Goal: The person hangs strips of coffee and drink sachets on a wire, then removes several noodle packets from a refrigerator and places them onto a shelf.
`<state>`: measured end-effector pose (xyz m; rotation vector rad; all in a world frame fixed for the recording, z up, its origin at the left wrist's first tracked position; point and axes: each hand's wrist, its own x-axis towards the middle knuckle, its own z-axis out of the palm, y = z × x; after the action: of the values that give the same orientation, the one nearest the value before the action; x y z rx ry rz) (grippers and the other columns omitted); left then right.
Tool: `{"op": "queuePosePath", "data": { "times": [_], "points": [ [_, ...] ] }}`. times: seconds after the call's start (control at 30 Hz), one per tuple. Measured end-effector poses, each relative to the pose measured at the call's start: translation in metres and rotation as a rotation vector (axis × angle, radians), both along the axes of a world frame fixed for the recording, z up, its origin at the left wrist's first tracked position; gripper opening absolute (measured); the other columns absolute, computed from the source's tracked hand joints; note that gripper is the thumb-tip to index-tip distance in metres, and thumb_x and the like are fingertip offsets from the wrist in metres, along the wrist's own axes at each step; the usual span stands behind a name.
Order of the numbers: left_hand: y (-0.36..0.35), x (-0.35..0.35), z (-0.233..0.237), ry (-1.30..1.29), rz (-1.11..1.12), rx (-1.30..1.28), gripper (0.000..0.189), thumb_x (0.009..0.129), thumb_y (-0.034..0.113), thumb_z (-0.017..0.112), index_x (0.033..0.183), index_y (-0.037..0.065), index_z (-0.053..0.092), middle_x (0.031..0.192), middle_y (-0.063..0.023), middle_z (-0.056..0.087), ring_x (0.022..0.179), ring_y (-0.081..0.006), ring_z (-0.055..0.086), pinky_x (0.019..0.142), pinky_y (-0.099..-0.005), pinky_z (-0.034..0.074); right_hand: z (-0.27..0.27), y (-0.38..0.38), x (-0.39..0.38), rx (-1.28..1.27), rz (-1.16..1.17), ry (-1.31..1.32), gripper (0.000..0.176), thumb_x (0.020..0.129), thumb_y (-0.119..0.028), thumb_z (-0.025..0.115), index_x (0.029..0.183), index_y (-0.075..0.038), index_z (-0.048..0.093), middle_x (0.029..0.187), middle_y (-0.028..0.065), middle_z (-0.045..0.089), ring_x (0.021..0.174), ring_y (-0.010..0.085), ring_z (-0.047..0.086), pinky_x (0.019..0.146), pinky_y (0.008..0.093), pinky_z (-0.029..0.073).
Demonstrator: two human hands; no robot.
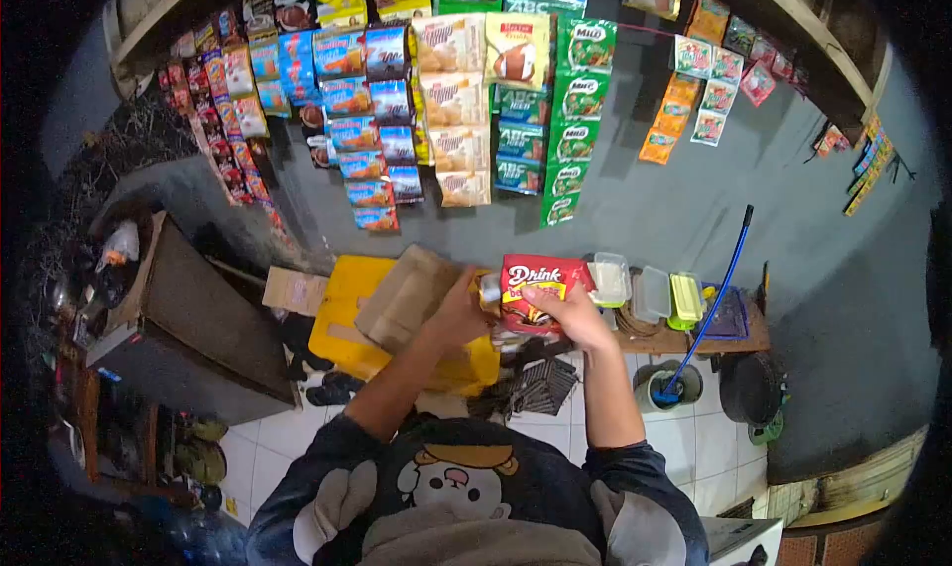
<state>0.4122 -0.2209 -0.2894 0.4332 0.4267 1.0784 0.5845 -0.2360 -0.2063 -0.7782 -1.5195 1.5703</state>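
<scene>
A red drink-sachet pack (547, 271) lettered "Drink beng-beng" is held up in front of me. My right hand (573, 316) grips it from the right, the thumb lying across its front. At its left side is my left hand (458, 313), slightly blurred, with fingers curled beside a small silvery, yellowish piece (489, 288). Whether that piece belongs to the pack, I cannot make out. Below and behind my left hand is an open brown cardboard box (397, 293) on a yellow surface (342, 283).
Strips of sachets, including green Milo ones (585, 100), hang along the grey wall. Plastic tubs (650, 293) stand on a low wooden bench (645, 342) at right. A blue-handled mop (719, 298) leans in a bucket (656, 393). A dark cabinet (198, 318) stands left.
</scene>
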Motion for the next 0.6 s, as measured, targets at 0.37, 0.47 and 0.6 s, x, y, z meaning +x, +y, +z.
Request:
{"op": "queuePosePath", "data": {
  "times": [0.37, 0.47, 0.6],
  "points": [
    [0.072, -0.02, 0.036, -0.43, 0.253, -0.166, 0.051, 0.083, 0.036, 0.033, 0.111, -0.006, 0.041, 0.11, -0.0175, 0.049, 0.101, -0.027, 0.048, 0.088, -0.0393, 0.037, -0.033, -0.045, 0.104, -0.075, 0.034, 0.043, 0.044, 0.069, -0.005, 0.066, 0.109, -0.001, 0.047, 0.1, 0.0042, 0.055, 0.093, 0.0131, 0.05, 0.081, 0.0296, 0.041],
    [0.082, -0.033, 0.038, -0.211, 0.372, 0.122, 0.04, 0.084, 0.027, 0.035, 0.107, -0.005, 0.045, 0.108, -0.0166, 0.051, 0.102, -0.0271, 0.049, 0.084, -0.0395, 0.04, -0.035, -0.045, 0.122, -0.068, 0.057, -0.063, 0.044, 0.069, -0.004, 0.066, 0.109, 0.0, 0.047, 0.1, 0.0045, 0.055, 0.092, 0.0129, 0.05, 0.08, 0.0295, 0.041],
    [0.095, -0.061, 0.045, -0.094, 0.383, 0.406, 0.042, 0.083, 0.03, 0.036, 0.112, 0.001, 0.044, 0.111, -0.0173, 0.05, 0.1, -0.0274, 0.05, 0.086, -0.0388, 0.04, -0.038, -0.046, 0.142, -0.06, 0.151, -0.265, 0.045, 0.068, -0.003, 0.066, 0.109, 0.001, 0.047, 0.1, 0.0049, 0.055, 0.091, 0.0123, 0.05, 0.079, 0.0298, 0.042]
  ]
}}
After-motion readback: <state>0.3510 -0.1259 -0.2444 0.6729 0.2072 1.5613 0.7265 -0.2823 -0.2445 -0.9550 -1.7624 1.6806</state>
